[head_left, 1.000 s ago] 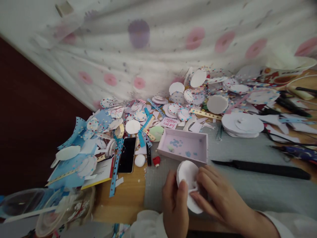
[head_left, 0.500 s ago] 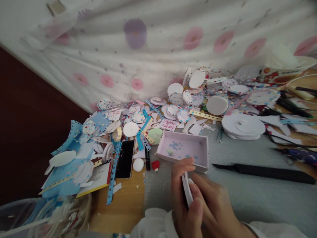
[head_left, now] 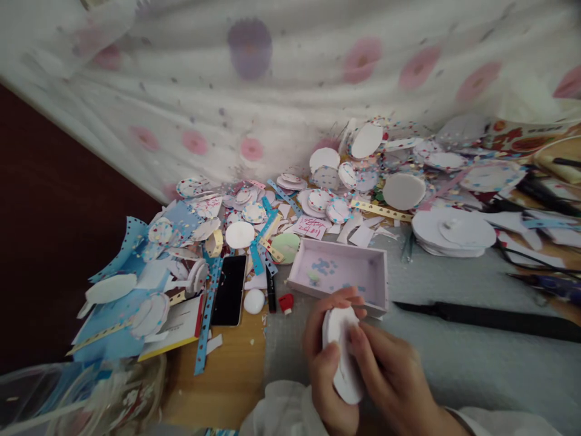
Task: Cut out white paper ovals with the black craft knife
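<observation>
Now | both hands grip white disc (head_left: 341, 357) | near-upright, apparently edge toward camera, long axis vertical

White long sleeves cover both arms; the hands are bare.

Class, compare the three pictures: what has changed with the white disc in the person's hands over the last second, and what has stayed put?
The white disc, held flat-face up a second ago, was turned edge-on and now shows its face again, tilted. The left hand and right hand kept hold throughout, shifting fingers along its rim. The lilac tray, phone and paper cut-outs stayed put.
</observation>
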Demonstrator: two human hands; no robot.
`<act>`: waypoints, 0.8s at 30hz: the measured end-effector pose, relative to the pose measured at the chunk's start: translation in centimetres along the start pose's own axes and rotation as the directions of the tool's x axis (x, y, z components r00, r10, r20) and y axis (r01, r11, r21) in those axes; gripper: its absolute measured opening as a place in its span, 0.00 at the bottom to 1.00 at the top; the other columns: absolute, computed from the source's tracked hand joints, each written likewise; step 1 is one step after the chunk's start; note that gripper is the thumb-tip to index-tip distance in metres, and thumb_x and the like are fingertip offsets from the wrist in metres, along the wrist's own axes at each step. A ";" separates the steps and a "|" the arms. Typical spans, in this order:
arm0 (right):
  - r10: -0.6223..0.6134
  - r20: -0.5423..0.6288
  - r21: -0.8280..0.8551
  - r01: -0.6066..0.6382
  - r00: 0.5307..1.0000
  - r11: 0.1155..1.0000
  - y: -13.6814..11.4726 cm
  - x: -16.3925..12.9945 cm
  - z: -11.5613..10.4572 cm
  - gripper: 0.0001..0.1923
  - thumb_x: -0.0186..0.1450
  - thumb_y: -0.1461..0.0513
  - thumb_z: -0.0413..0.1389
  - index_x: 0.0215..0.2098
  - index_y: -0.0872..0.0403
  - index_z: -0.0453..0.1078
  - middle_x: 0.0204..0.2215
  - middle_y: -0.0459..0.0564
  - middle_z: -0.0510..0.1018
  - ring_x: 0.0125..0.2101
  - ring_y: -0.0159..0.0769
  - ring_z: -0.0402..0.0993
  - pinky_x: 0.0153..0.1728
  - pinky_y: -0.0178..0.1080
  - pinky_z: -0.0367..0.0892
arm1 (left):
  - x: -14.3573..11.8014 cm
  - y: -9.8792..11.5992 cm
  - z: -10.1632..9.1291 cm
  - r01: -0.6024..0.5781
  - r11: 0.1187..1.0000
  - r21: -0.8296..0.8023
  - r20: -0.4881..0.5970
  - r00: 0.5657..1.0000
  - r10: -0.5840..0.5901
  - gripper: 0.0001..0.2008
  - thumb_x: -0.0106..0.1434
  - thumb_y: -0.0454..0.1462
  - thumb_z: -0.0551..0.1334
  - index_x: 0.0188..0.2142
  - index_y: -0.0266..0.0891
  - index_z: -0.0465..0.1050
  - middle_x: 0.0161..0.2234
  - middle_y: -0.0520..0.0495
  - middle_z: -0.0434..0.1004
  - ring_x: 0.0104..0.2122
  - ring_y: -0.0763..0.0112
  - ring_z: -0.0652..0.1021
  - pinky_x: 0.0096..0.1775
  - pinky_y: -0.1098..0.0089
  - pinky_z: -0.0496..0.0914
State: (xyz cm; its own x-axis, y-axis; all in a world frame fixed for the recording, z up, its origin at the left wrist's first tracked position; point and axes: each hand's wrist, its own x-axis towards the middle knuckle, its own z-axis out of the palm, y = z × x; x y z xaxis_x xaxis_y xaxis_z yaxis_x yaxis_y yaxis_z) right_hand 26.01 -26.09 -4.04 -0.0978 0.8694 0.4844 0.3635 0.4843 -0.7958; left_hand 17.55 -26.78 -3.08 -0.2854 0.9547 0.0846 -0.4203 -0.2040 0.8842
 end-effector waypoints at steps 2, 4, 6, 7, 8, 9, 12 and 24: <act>-0.009 0.032 0.024 0.008 0.999 1.000 -0.3 0.0 -0.9 0.08 0.70 0.64 0.49 0.33 0.51 0.67 0.22 0.42 0.73 0.20 0.27 0.70 0.21 0.28 0.66 | 0.4 0.4 -0.8 -0.018 0.999 0.037 0.149 0.989 0.012 0.21 0.61 0.48 0.57 0.47 0.38 0.77 0.53 0.38 0.77 0.51 0.45 0.76 0.51 0.54 0.70; -0.049 0.056 0.043 0.047 0.997 0.998 -0.8 0.1 -1.9 0.07 0.68 0.62 0.51 0.43 0.50 0.68 0.33 0.47 0.78 0.31 0.34 0.78 0.30 0.32 0.73 | 0.5 0.8 -1.8 -0.064 0.996 0.056 0.256 0.965 0.048 0.24 0.63 0.49 0.58 0.52 0.39 0.76 0.58 0.39 0.73 0.56 0.43 0.73 0.55 0.51 0.67; -0.083 0.076 0.056 0.079 0.994 0.995 -1.6 0.1 -2.8 0.13 0.67 0.63 0.51 0.50 0.49 0.67 0.42 0.50 0.79 0.41 0.39 0.79 0.37 0.35 0.75 | 0.5 1.0 -2.5 -0.079 0.995 0.056 0.310 0.949 0.058 0.26 0.64 0.49 0.57 0.57 0.39 0.72 0.61 0.39 0.70 0.58 0.43 0.71 0.57 0.51 0.66; -0.083 0.083 0.064 0.077 0.993 0.995 -2.0 0.2 -3.0 0.15 0.67 0.64 0.51 0.51 0.47 0.66 0.44 0.50 0.79 0.43 0.40 0.78 0.39 0.36 0.75 | 0.5 1.1 -2.8 -0.076 0.996 0.051 0.330 0.942 0.055 0.27 0.65 0.49 0.56 0.59 0.39 0.71 0.62 0.39 0.69 0.59 0.43 0.70 0.57 0.51 0.66; -0.070 0.092 0.079 0.063 0.993 0.995 -2.5 0.2 -3.2 0.16 0.66 0.65 0.50 0.51 0.47 0.66 0.44 0.50 0.78 0.44 0.41 0.78 0.40 0.37 0.75 | 0.4 1.1 -3.0 -0.076 0.996 0.048 0.342 0.938 0.055 0.27 0.65 0.49 0.56 0.59 0.39 0.70 0.62 0.39 0.68 0.59 0.43 0.70 0.57 0.52 0.67; -0.047 0.101 0.095 0.038 0.994 0.995 -2.9 0.3 -3.2 0.16 0.66 0.65 0.49 0.50 0.46 0.66 0.44 0.50 0.78 0.44 0.41 0.78 0.40 0.38 0.75 | 0.4 1.1 -3.1 -0.078 0.996 0.048 0.344 0.937 0.057 0.28 0.65 0.50 0.56 0.60 0.39 0.70 0.63 0.39 0.68 0.60 0.44 0.70 0.57 0.53 0.67; 0.013 0.119 0.144 -0.031 0.993 0.989 -3.6 0.4 -2.7 0.15 0.64 0.66 0.50 0.48 0.46 0.66 0.43 0.50 0.77 0.42 0.43 0.77 0.39 0.39 0.75 | 0.1 1.1 -3.3 -0.102 0.994 0.040 0.350 0.933 0.082 0.27 0.64 0.51 0.58 0.58 0.40 0.72 0.61 0.40 0.70 0.59 0.43 0.71 0.58 0.52 0.66; -0.030 0.215 0.260 -0.028 0.976 0.965 -1.2 -0.8 -0.6 0.10 0.64 0.69 0.45 0.40 0.49 0.60 0.34 0.45 0.70 0.32 0.31 0.70 0.31 0.32 0.69 | -0.9 0.7 -4.4 -0.158 0.970 0.182 0.381 0.921 0.079 0.26 0.66 0.51 0.56 0.58 0.42 0.70 0.60 0.38 0.71 0.58 0.43 0.71 0.57 0.47 0.66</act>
State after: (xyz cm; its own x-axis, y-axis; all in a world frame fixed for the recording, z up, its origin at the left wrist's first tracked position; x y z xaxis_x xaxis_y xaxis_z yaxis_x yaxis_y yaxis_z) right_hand 26.27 -27.40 -3.27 -0.3052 0.8554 0.4185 0.1131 0.4689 -0.8760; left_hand 13.76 -28.76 -4.52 0.0323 0.9460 0.3226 -0.2057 -0.3095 0.9284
